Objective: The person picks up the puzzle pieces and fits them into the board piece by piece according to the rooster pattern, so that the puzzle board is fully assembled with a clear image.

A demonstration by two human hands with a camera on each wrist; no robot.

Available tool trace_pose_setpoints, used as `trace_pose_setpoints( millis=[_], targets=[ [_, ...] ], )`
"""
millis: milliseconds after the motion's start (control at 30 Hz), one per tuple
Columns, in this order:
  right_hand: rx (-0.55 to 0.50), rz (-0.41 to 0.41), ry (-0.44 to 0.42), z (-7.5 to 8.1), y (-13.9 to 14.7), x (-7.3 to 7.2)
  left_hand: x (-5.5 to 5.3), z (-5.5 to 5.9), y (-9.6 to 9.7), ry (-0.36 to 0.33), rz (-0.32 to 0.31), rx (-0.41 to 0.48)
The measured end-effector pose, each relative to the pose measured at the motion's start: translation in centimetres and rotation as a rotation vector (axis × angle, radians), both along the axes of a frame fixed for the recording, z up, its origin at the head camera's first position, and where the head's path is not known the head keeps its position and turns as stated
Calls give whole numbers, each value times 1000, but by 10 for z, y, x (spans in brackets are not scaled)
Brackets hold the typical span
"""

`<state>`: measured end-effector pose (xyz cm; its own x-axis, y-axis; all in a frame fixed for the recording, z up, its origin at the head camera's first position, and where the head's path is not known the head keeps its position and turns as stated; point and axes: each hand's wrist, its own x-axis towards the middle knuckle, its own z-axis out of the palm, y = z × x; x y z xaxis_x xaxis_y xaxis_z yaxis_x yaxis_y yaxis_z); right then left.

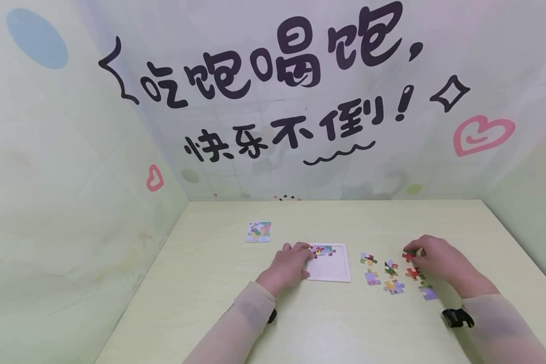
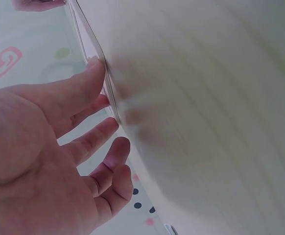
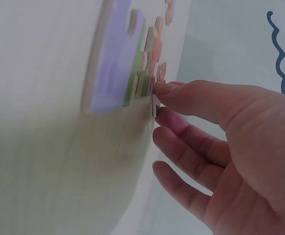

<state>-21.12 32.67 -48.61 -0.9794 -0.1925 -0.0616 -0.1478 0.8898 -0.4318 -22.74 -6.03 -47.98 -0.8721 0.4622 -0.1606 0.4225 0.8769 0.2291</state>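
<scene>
Just left of centre, a small picture card is being carried by the desk. At lower centre, a white puzzle tray is being touched along its left edge by the left grip, fingers parted and slightly bent. The tray's upper part is being covered by a few set pieces. Lower right of centre, loose puzzle pieces are being borne by the desk. Beside them, a red piece is being pinched by the right grip, thumb and finger nearly together.
</scene>
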Motion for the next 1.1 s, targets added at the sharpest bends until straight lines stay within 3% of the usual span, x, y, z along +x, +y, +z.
trace_pose_setpoints(
  millis=[300,600,1100],
  targets=[
    [-2,24,66,-2,-3,2,1,0,1,-6,0,16],
    [-16,-12,65,-1,-8,2,1,0,1,-1,-1,7],
    [-15,33,115,-1,-14,1,-1,-3,0,1,2,17]
  ],
)
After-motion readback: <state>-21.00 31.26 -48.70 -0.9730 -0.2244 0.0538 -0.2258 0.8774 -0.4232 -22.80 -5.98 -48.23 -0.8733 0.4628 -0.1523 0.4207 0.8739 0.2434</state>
